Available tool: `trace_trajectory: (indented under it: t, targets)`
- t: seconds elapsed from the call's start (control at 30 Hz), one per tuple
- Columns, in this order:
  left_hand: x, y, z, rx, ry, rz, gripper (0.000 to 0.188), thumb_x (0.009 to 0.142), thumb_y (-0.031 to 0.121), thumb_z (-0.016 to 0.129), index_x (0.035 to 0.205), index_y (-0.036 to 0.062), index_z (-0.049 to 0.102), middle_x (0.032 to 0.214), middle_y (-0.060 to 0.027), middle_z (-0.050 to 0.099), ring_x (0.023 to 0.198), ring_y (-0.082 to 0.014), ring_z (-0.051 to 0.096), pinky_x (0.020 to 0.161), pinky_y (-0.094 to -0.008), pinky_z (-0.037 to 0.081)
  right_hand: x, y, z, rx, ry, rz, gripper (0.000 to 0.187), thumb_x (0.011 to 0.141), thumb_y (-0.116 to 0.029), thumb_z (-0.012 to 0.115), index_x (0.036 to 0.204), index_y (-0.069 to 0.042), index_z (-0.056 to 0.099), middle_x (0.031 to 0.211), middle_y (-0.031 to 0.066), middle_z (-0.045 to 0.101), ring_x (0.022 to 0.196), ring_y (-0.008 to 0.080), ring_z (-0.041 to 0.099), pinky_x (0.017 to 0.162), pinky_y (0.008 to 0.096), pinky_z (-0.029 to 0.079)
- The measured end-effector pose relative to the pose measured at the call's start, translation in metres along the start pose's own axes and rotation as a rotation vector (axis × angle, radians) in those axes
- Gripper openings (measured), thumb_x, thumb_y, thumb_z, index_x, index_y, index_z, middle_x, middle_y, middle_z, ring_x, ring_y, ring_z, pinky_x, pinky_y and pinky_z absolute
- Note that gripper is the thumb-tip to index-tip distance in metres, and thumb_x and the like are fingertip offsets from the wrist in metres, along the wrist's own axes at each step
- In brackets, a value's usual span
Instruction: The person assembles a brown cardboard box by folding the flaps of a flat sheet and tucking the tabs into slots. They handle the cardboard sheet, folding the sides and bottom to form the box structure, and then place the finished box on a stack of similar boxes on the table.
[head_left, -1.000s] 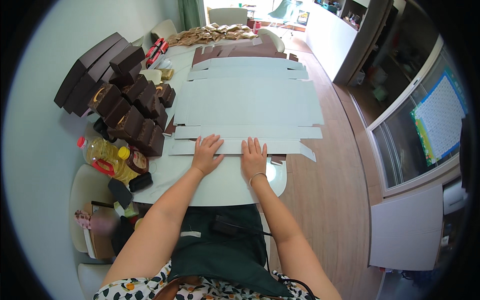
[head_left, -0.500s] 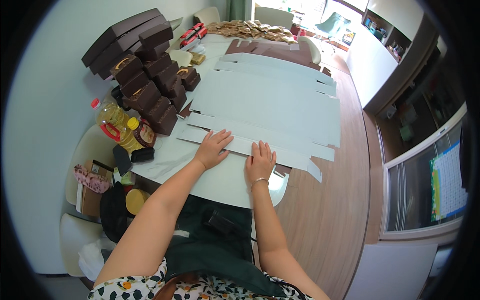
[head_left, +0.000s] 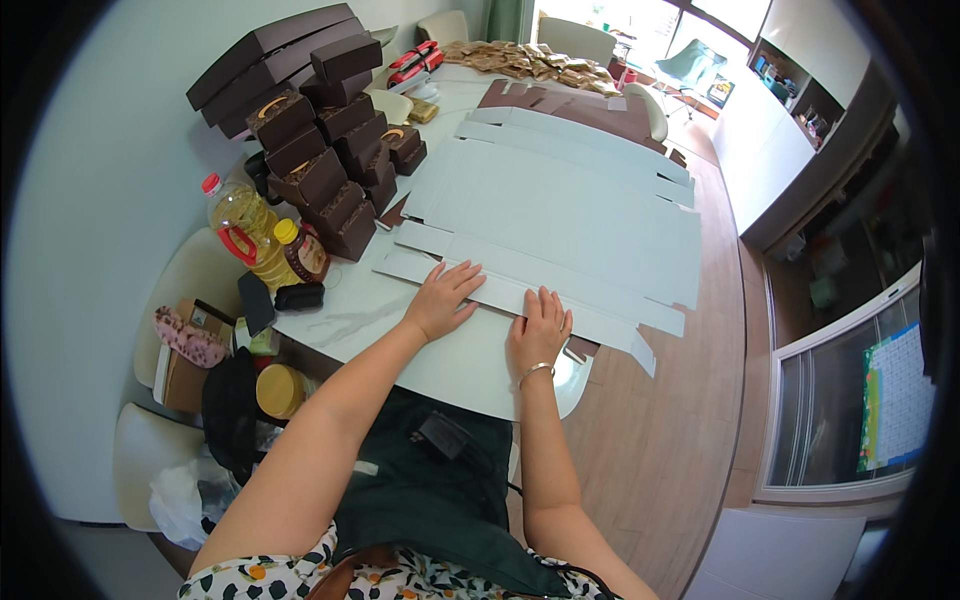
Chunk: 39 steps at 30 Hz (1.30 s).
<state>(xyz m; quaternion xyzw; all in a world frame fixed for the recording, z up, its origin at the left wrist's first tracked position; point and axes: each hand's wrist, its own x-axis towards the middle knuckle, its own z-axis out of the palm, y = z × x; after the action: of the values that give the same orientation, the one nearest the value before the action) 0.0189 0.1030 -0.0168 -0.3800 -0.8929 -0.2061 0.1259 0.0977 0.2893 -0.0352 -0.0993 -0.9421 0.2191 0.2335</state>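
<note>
A large cardboard box blank [head_left: 560, 200] lies unfolded, pale side up, across the white table. Cut flaps and crease lines run along its near and far edges. My left hand [head_left: 447, 298] rests flat on the blank's near strip, fingers stretched forward. To its right, my right hand [head_left: 541, 325] lies on the same strip, its fingers fairly straight and a bracelet on the wrist. Neither hand grips anything. Beneath the far end of the blank, more brown cardboard [head_left: 575, 112] shows.
Dark brown boxes [head_left: 325, 160] are stacked at the left, beside an oil bottle [head_left: 250, 230] and a yellow-capped bottle [head_left: 302, 250]. Gold packets [head_left: 530, 62] cover the table's far end. A black adapter-like block [head_left: 441, 434] lies on the dark apron [head_left: 420, 500].
The whole view has shifted, so the table and its things sit slightly further right. Both hands stay on the near strip of the blank with little change in pose.
</note>
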Motion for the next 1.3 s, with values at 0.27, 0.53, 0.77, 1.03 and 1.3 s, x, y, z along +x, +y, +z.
trace_trajectory:
  t: [0.27,0.53,0.77,1.03,1.3]
  targets:
    - [-0.001,-0.011,0.006,-0.028,0.036,-0.003,0.048,0.084,0.022,0.066,0.13,0.0122,0.055,0.142,-0.006,0.049,0.136,-0.0231,0.04,0.113,-0.0484,0.026,0.002,-0.005,0.002,-0.069,-0.006,-0.002,0.044,0.083,-0.013,0.056,0.127,-0.011,0.056,0.14,0.0102,0.049,0.136,0.027,0.037,0.115,0.0499,0.017]
    - [0.002,-0.016,0.012,-0.03,0.031,0.002,0.048,0.088,0.03,0.062,0.131,0.0103,0.055,0.141,-0.0072,0.05,0.136,-0.0224,0.039,0.113,-0.0577,0.019,0.003,-0.007,0.001,-0.17,-0.011,-0.022,0.045,0.085,-0.014,0.055,0.129,-0.011,0.055,0.141,0.0091,0.047,0.136,0.0261,0.037,0.115,0.05,0.018]
    - [0.004,-0.018,0.011,-0.11,0.021,-0.025,0.05,0.088,0.031,0.063,0.132,0.0101,0.054,0.143,-0.0065,0.047,0.138,-0.0222,0.036,0.113,-0.0609,0.015,0.004,-0.013,0.002,-0.266,-0.018,-0.018,0.045,0.087,-0.014,0.052,0.132,-0.011,0.051,0.142,0.009,0.046,0.137,0.0252,0.035,0.115,0.0493,0.019]
    - [0.003,-0.021,0.01,-0.145,-0.006,-0.035,0.052,0.088,0.032,0.064,0.134,0.0106,0.053,0.144,-0.0063,0.046,0.139,-0.0217,0.035,0.113,-0.0606,0.012,0.003,-0.021,0.001,-0.284,-0.027,0.021,0.045,0.088,-0.015,0.052,0.133,-0.01,0.05,0.143,0.0068,0.045,0.138,0.0225,0.035,0.116,0.0474,0.02]
    - [0.007,-0.021,0.008,-0.14,0.003,-0.053,0.051,0.086,0.028,0.067,0.132,0.0106,0.054,0.143,-0.0058,0.047,0.138,-0.0222,0.035,0.114,-0.0599,0.01,0.001,-0.021,0.002,-0.278,0.008,0.005,0.043,0.088,-0.015,0.055,0.131,-0.013,0.053,0.143,0.0067,0.047,0.137,0.0236,0.037,0.116,0.0477,0.021]
